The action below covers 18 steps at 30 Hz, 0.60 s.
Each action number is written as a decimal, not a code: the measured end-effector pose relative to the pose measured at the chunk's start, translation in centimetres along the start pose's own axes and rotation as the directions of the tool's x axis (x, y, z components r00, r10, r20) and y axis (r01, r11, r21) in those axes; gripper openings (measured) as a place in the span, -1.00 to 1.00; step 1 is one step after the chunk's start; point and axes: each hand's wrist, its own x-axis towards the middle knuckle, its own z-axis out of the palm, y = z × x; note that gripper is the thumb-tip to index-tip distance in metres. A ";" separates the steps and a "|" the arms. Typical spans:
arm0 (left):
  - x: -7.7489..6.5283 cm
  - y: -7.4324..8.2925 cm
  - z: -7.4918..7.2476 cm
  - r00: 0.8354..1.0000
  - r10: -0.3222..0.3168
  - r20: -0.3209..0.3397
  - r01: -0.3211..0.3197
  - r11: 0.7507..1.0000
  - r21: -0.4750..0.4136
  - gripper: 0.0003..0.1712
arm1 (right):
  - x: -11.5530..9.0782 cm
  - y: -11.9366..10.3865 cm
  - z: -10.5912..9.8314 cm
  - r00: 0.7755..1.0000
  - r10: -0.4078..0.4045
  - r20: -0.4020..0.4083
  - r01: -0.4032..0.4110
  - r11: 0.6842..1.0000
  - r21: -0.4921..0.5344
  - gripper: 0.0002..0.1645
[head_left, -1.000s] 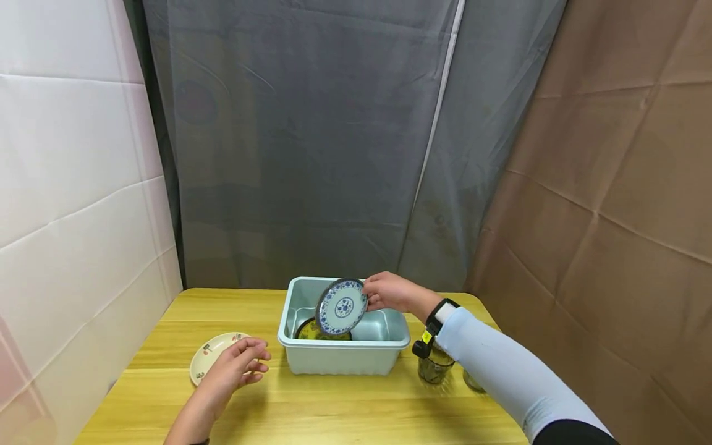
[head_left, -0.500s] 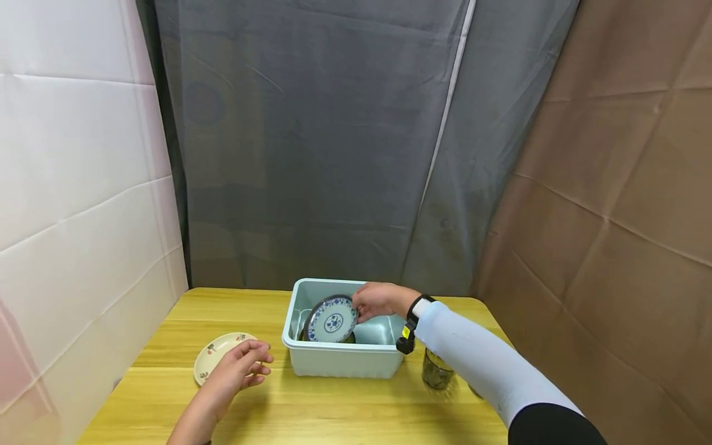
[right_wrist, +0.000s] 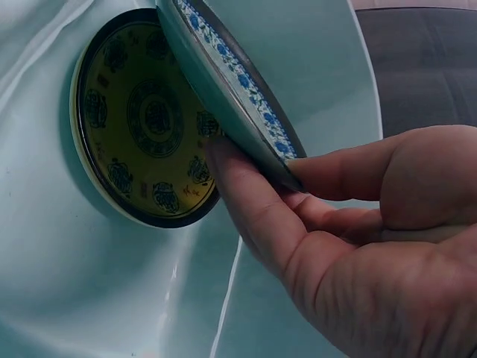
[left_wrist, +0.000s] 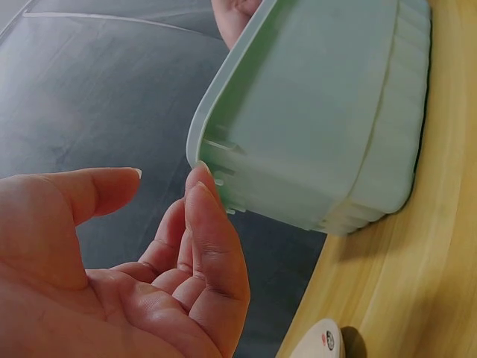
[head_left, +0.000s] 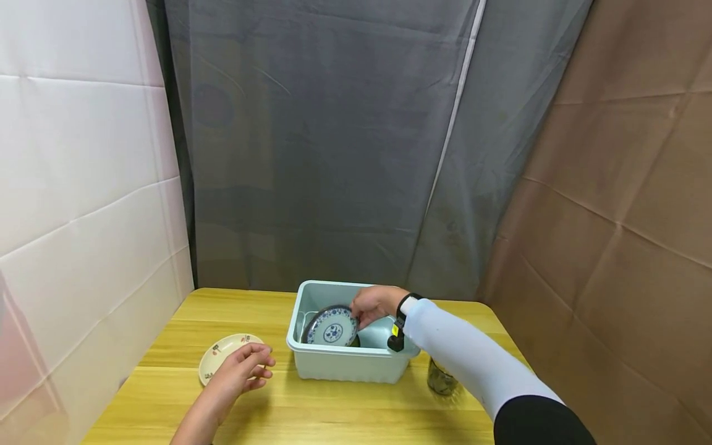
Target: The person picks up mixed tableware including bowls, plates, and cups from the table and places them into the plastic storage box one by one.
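Observation:
My right hand point(head_left: 374, 305) pinches the rim of a blue-and-white patterned plate point(head_left: 332, 327) between thumb and fingers, tilted inside the light-green plastic basin point(head_left: 350, 364). In the right wrist view a yellow plate point(right_wrist: 149, 127) with a dark rim lies in the basin, just behind the tilted one. My left hand point(head_left: 243, 369) hovers left of the basin, fingers relaxed and holding nothing. Beneath and behind it a cream plate point(head_left: 217, 355) with small printed motifs rests on the table, partly hidden by that hand.
A dark see-through glass point(head_left: 441, 378) stands right of the basin, partly covered by my right forearm. All this is on a yellow wooden table point(head_left: 311, 414). A grey curtain point(head_left: 322, 154) hangs behind, with white and brown cloth at the sides.
My right hand has lowered the blue-and-white plate deeper into the basin, in front of the yellow plate. My left hand stays nearly still. The head view has shifted slightly.

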 end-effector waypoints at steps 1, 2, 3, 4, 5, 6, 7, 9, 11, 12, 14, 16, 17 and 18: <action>0.0 -0.1 0.0 1.000 -0.001 -0.001 0.001 1.000 -0.001 -0.64 | 0.0 0.0 0.0 1.000 0.010 0.004 -0.010 1.000 -0.002 -0.85; 0.0 -0.1 0.1 1.000 -0.003 -0.003 0.003 1.000 -0.001 -0.64 | 0.1 0.1 0.1 1.000 0.018 0.008 -0.018 1.000 -0.003 -0.86; 0.0 -0.1 0.1 1.000 -0.004 -0.005 0.004 1.000 -0.002 -0.65 | 0.2 0.1 0.1 1.000 0.022 0.009 -0.022 1.000 -0.006 -0.86; -0.1 -0.1 0.1 1.000 -0.006 -0.009 0.006 1.000 -0.003 -0.65 | 0.2 0.2 0.2 1.000 0.028 0.014 -0.028 1.000 -0.005 -0.85; -0.1 -0.2 0.1 1.000 -0.007 -0.012 0.007 1.000 -0.004 -0.66 | 0.3 0.3 0.2 0.999 0.033 0.019 -0.033 0.999 -0.003 -0.84; -0.2 -0.2 0.2 1.000 -0.007 -0.015 0.007 1.000 -0.004 -0.67 | 0.4 0.4 0.3 0.999 0.034 0.020 -0.034 0.999 -0.004 -0.83; -0.2 -0.2 0.2 1.000 -0.008 -0.017 0.008 1.000 -0.004 -0.67 | 0.5 0.5 0.4 0.999 0.034 0.019 -0.033 0.999 -0.004 -0.83; -0.3 -0.3 0.2 1.000 -0.008 -0.018 0.008 1.000 -0.003 -0.67 | 0.7 0.6 0.4 0.999 0.032 0.015 -0.032 0.999 -0.003 -0.84; -0.4 -0.3 0.2 1.000 -0.007 -0.017 0.007 1.000 -0.001 -0.67 | 0.9 0.7 0.4 0.999 0.034 0.013 -0.034 0.999 0.001 -0.85; -0.4 -0.3 0.2 1.000 -0.008 -0.018 0.008 1.000 0.000 -0.67 | 1.0 0.8 0.4 0.999 0.034 0.010 -0.034 0.999 -0.003 -0.86; -0.5 -0.3 0.2 1.000 -0.012 -0.023 0.012 1.000 0.000 -0.67 | 1.1 0.8 0.4 0.999 0.038 0.005 -0.038 0.999 -0.014 -0.85; -0.5 -0.3 0.2 0.999 -0.015 -0.031 0.015 1.000 -0.003 -0.66 | 1.1 0.7 0.4 0.999 0.049 0.001 -0.049 0.998 -0.028 -0.85; -0.5 -0.3 0.1 0.999 -0.018 -0.034 0.018 1.000 -0.004 -0.66 | 1.1 0.6 0.4 0.998 0.057 -0.002 -0.057 0.998 -0.039 -0.84; -0.6 -0.3 0.1 0.999 -0.021 -0.036 0.021 1.000 -0.007 -0.66 | 1.0 0.5 0.5 0.998 0.064 -0.003 -0.064 0.997 -0.050 -0.82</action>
